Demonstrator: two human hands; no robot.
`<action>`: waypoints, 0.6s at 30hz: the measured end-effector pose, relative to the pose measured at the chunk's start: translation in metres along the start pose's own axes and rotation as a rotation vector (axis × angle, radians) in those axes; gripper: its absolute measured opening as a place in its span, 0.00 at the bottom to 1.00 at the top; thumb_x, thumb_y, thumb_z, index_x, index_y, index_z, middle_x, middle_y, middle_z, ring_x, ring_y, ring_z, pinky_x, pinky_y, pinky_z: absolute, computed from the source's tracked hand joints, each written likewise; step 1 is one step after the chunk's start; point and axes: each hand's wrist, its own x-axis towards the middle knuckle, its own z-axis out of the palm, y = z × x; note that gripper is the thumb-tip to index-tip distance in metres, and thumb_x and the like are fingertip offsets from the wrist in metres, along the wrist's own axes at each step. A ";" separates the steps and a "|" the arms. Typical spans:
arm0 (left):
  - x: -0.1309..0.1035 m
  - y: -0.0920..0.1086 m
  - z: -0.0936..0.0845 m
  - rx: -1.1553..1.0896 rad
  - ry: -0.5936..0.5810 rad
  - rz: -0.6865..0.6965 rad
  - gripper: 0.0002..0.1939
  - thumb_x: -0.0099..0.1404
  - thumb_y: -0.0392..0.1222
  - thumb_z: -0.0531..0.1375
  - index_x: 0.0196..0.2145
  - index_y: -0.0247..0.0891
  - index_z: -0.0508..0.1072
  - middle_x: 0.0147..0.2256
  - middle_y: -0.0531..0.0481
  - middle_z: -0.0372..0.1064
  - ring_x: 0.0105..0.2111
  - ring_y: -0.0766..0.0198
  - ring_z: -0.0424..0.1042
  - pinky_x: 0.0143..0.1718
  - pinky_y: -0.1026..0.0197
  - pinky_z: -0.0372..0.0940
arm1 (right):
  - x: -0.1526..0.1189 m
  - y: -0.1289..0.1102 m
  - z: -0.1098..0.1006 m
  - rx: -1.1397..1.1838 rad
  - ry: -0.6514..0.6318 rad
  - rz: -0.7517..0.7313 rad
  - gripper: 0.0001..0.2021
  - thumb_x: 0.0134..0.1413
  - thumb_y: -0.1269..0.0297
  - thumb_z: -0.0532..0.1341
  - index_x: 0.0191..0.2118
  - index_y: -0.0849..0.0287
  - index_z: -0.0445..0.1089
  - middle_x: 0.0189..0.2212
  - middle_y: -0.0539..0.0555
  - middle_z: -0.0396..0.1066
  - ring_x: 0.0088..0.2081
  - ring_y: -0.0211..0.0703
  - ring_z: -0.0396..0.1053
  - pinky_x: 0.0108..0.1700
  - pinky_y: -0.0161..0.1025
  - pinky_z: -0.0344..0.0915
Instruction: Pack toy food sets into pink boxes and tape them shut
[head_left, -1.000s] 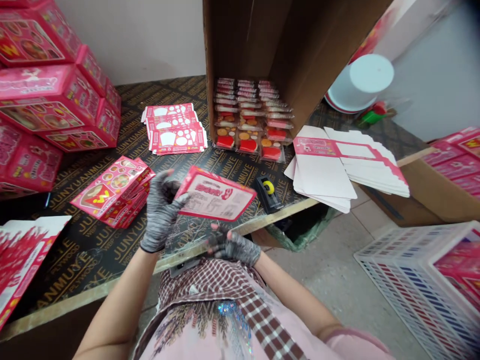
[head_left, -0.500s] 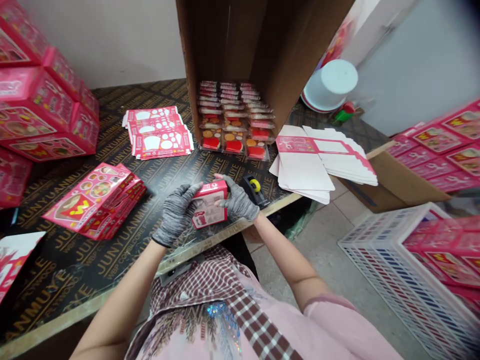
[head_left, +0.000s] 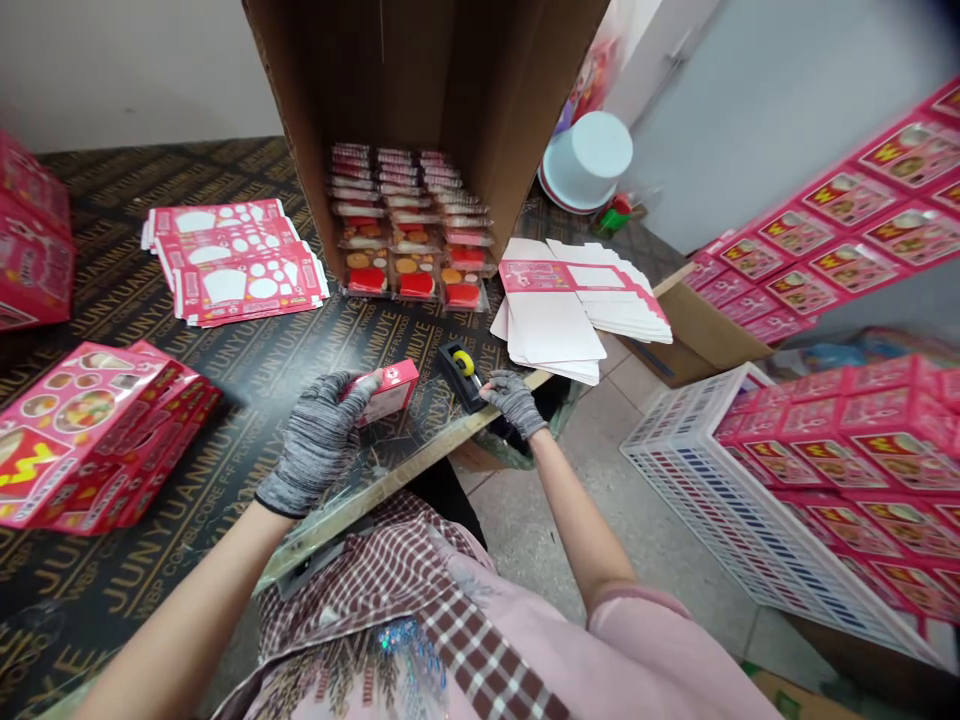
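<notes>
My left hand [head_left: 316, 430], in a grey knit glove with bare fingertips, grips a small pink cardboard box [head_left: 394, 390] standing at the table's front edge. Its fingers cover the box's left part. To the right of the box, a black tape dispenser [head_left: 454, 372] with a yellow core sits on the table edge. My right hand [head_left: 513, 398], gloved the same way, is at the front end of this dispenser, thumb and fingers pinched together on the tape; the strip itself is hardly visible.
An upright carton [head_left: 300, 130] holds rows of packaged sweets [head_left: 412, 270]. Flat pink sleeves [head_left: 247, 290] and stacked pink boxes [head_left: 97, 430] lie left. Unfolded white-and-pink cartons [head_left: 555, 320] overhang the right edge. A white crate [head_left: 697, 500] of pink boxes stands on the floor.
My right hand has let go of the pink box and moved right to the tape dispenser. My left hand still holds the box. The view has shifted to the right.
</notes>
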 end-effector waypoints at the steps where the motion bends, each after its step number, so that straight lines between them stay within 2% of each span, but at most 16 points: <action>1: 0.000 -0.001 0.002 0.014 0.022 0.002 0.22 0.64 0.37 0.54 0.53 0.42 0.77 0.45 0.39 0.77 0.42 0.48 0.76 0.42 0.48 0.71 | 0.000 -0.001 0.001 0.008 0.015 0.000 0.05 0.44 0.63 0.69 0.24 0.56 0.74 0.41 0.58 0.76 0.50 0.52 0.70 0.57 0.50 0.65; 3: 0.002 -0.002 0.005 0.066 0.058 0.008 0.20 0.65 0.38 0.55 0.52 0.42 0.78 0.46 0.38 0.77 0.44 0.46 0.76 0.45 0.45 0.70 | -0.003 -0.002 0.002 0.057 0.076 0.002 0.05 0.43 0.62 0.68 0.24 0.57 0.75 0.47 0.59 0.75 0.51 0.52 0.70 0.58 0.51 0.64; 5: 0.007 -0.003 0.004 0.105 0.073 0.008 0.18 0.66 0.39 0.55 0.51 0.42 0.78 0.46 0.38 0.78 0.43 0.46 0.76 0.45 0.45 0.70 | -0.010 -0.002 0.001 0.175 0.141 0.038 0.07 0.43 0.59 0.67 0.28 0.57 0.76 0.46 0.59 0.75 0.47 0.50 0.70 0.55 0.50 0.66; 9: 0.014 0.000 0.000 0.056 0.077 -0.022 0.18 0.69 0.40 0.53 0.50 0.40 0.78 0.44 0.39 0.78 0.41 0.47 0.76 0.42 0.47 0.71 | -0.030 0.002 0.000 0.352 0.129 0.203 0.16 0.43 0.55 0.65 0.37 0.58 0.76 0.33 0.52 0.74 0.35 0.44 0.69 0.46 0.45 0.69; 12: 0.012 0.003 0.000 -0.019 0.068 -0.028 0.17 0.69 0.41 0.54 0.50 0.41 0.78 0.44 0.40 0.78 0.42 0.48 0.76 0.43 0.46 0.71 | -0.040 0.006 0.006 0.321 0.135 0.262 0.11 0.40 0.56 0.65 0.30 0.57 0.73 0.27 0.50 0.73 0.33 0.44 0.68 0.45 0.45 0.69; 15: 0.007 0.004 0.006 -0.043 0.083 -0.042 0.16 0.68 0.40 0.55 0.49 0.42 0.79 0.44 0.40 0.78 0.42 0.48 0.76 0.44 0.45 0.70 | -0.044 0.006 0.011 0.274 0.210 0.278 0.09 0.39 0.58 0.66 0.22 0.55 0.68 0.28 0.53 0.74 0.36 0.46 0.69 0.50 0.47 0.68; 18: 0.004 0.004 0.012 0.014 0.109 -0.038 0.17 0.68 0.38 0.55 0.50 0.42 0.78 0.45 0.41 0.78 0.43 0.48 0.76 0.44 0.46 0.70 | -0.049 -0.003 0.009 0.269 0.293 0.272 0.10 0.43 0.57 0.64 0.21 0.54 0.65 0.29 0.55 0.74 0.37 0.47 0.69 0.51 0.48 0.67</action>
